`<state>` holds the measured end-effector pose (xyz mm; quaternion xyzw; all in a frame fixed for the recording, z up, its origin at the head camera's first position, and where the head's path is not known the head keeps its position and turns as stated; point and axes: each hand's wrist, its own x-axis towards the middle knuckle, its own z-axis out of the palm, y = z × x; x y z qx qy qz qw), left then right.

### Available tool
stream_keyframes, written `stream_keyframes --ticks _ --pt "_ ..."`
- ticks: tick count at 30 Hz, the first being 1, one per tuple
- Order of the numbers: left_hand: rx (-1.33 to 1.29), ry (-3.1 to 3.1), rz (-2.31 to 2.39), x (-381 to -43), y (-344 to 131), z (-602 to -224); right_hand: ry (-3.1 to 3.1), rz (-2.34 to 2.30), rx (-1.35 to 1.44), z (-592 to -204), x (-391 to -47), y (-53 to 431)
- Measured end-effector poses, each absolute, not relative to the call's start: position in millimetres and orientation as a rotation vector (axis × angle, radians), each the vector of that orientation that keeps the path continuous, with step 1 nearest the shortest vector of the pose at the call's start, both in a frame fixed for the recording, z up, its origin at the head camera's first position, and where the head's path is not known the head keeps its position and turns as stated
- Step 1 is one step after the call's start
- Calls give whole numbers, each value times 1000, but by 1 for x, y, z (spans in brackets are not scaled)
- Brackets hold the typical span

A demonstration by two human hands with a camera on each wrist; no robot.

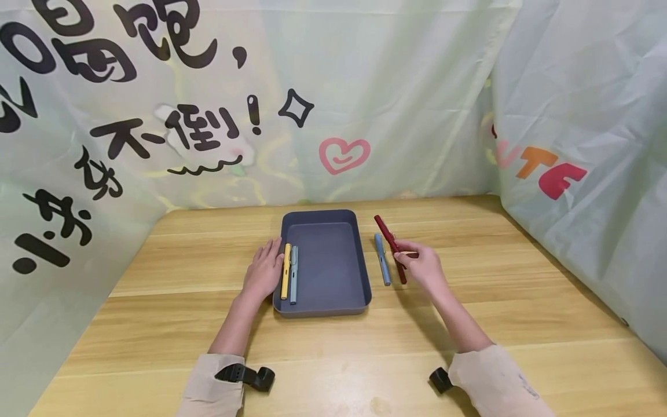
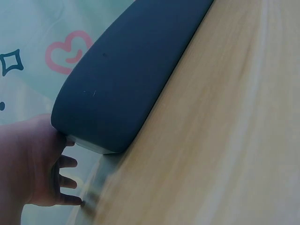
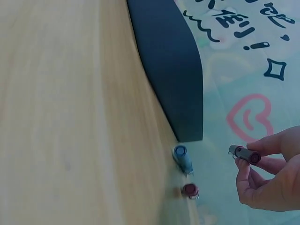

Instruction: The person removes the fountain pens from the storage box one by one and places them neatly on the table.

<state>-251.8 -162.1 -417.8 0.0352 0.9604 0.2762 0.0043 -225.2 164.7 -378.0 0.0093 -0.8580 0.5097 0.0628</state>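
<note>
My right hand (image 1: 423, 267) pinches a dark red pen (image 1: 384, 229) between thumb and fingers, tilted above the wood table. Under it, a blue pen (image 1: 383, 260) lies on the table to the right of the tray. Another dark red pen (image 3: 190, 190) lies beside the blue one, mostly covered by the held pen in the head view. My left hand (image 1: 263, 272) rests against the left side of the grey-blue tray (image 1: 323, 311), its fingers extended. Inside the tray, along its left wall, a yellow pen (image 1: 285, 272) and a grey-blue pen (image 1: 294, 275) lie side by side.
The wood table (image 1: 182, 324) reaches back to a printed cloth (image 1: 417, 116) hanging behind it. Another cloth (image 1: 583, 116) hangs along the right edge. Each sleeve carries a black wrist camera, one on the left (image 1: 263, 379) and one on the right (image 1: 440, 380).
</note>
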Motion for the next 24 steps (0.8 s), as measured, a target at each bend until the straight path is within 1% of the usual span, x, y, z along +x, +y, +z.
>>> stream_keyframes --ticks 9,15,24 --pt "108 3014 857 -252 -162 -420 -2606 1503 -14 -384 -226 184" --pt "110 3014 850 -253 -162 -421 -2619 1510 -94 -387 -225 196" --pt "97 3011 844 -253 -162 -419 -2566 1578 -144 -395 -227 203"
